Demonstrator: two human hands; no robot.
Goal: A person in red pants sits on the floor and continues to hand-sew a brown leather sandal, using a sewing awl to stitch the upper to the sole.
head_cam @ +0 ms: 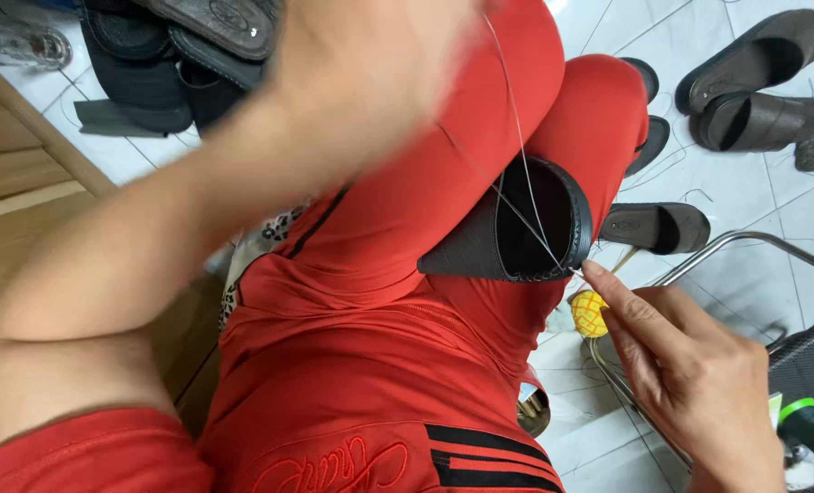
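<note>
Black shoe upper (507, 228) on red lap, hands pinching thread (516, 137) — left (370, 64), right (690, 374) — sandals (754, 82) nearby

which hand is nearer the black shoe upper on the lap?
Right. The right hand has fingertips at the rim of the black shoe upper; the left hand is raised above it, pulling the thread.

Left hand (370, 68) raised, blurred; right hand (690, 374) low, fingertips pinched.
</note>
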